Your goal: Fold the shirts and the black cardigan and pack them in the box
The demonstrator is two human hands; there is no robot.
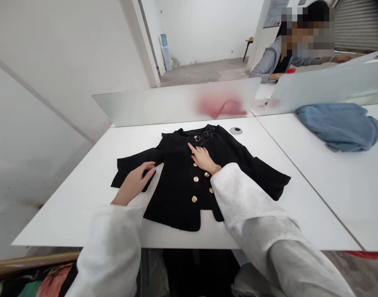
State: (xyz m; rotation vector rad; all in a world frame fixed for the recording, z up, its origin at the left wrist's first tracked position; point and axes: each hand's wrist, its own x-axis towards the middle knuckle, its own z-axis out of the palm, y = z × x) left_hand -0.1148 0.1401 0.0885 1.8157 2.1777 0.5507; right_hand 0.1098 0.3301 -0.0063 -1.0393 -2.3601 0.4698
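Nearest to the head camera are the person's two pale sleeves (251, 202), and beyond them a black jacket (173, 185) lies spread on the white table (83, 198), its collar toward the frosted partition (152, 103). The left hand (135, 181) is half open, with bent fingers at one jacket sleeve (139, 159), but I cannot tell whether it grips the cloth. The right hand (204, 160) rests open on the jacket front, index finger extended, beside gold buttons (196, 179), grasping nothing.
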